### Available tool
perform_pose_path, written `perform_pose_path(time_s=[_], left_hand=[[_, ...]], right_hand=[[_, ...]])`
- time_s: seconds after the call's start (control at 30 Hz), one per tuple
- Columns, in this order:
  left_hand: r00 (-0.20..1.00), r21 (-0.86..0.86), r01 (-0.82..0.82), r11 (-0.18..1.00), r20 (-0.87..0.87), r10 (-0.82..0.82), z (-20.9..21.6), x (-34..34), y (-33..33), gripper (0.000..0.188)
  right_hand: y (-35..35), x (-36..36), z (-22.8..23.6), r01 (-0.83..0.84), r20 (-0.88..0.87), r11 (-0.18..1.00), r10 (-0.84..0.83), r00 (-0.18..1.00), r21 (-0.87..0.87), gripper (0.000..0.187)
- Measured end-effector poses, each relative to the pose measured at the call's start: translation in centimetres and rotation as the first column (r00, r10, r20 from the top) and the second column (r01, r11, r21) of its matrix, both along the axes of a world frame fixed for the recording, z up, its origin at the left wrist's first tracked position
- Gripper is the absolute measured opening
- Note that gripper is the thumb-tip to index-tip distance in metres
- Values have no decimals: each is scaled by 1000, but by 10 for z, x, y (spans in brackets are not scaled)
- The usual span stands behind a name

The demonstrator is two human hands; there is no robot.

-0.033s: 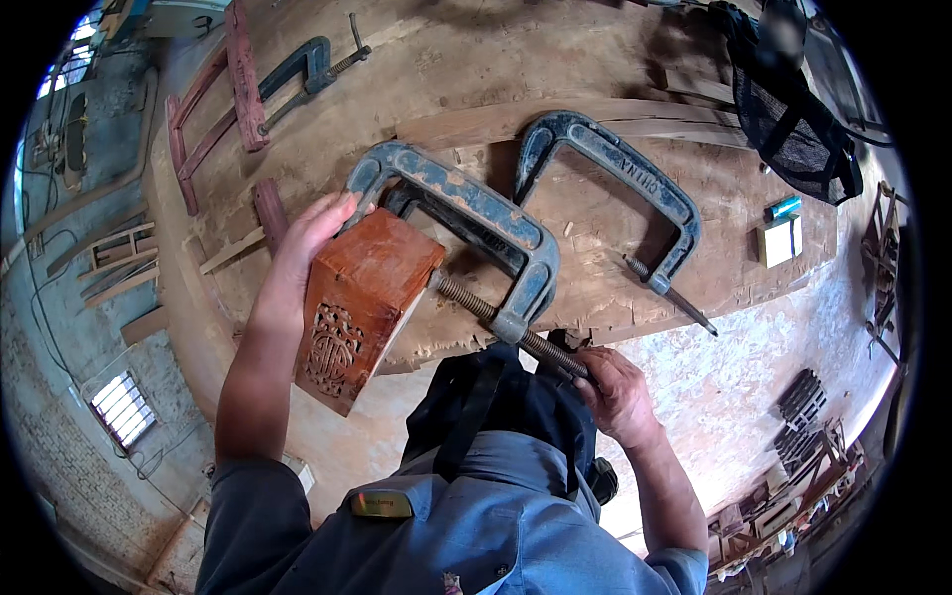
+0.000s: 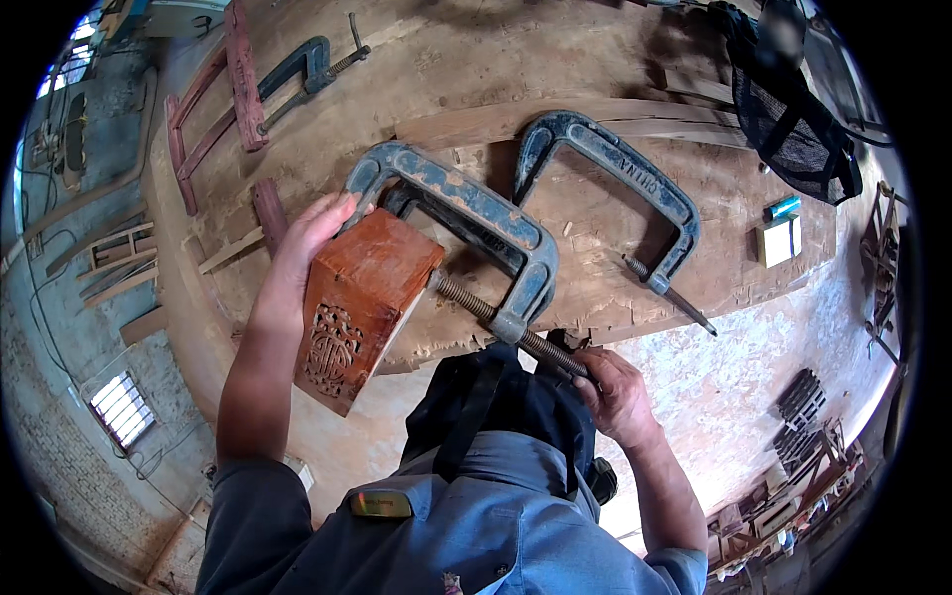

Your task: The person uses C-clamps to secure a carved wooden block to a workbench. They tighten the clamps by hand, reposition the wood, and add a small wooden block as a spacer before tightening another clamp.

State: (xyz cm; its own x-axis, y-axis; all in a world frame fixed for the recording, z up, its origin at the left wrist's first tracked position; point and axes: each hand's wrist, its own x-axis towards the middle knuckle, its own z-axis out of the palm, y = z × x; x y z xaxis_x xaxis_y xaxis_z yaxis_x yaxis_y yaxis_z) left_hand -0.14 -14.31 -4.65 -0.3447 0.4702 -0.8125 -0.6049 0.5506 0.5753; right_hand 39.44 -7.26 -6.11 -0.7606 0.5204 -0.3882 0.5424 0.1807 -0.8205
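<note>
A reddish-brown wooden piece [image 2: 380,260] with a pierced, carved front panel juts over the near edge of the workbench [image 2: 595,302]. Around it sits a worn blue C-clamp [image 2: 456,183], whose threaded screw [image 2: 466,297] points toward my body. My left hand [image 2: 309,236] is wrapped round the far left corner of the wood, beside the clamp's fixed jaw; part of its fingers is hidden. At the outer end of the screw, my right hand [image 2: 620,392] has its fingers closed on it. Another clamp frame [image 2: 466,230] shows just beneath the first.
To the right on the bench lies a loose blue C-clamp [image 2: 625,174]. A third clamp [image 2: 315,64] is by a reddish wooden frame [image 2: 243,74] at the far left. A black mesh bag [image 2: 793,129], a small pale box [image 2: 778,241] and long wooden strips [image 2: 615,117] also lie there.
</note>
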Motion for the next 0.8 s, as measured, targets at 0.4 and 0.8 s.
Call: perform_pose_path(time_s=[0.4,0.8], left_hand=[[997,7,63,998,-40,-63,-22,-11,-9,31],[991,-11,122,993,-63,-122,-18,-13,-5,35]], right_hand=[[-21,3,-7,431,252,364,-446,859,-826,35],[-10,3,1,453,514,-244,-458,725,-857,29]])
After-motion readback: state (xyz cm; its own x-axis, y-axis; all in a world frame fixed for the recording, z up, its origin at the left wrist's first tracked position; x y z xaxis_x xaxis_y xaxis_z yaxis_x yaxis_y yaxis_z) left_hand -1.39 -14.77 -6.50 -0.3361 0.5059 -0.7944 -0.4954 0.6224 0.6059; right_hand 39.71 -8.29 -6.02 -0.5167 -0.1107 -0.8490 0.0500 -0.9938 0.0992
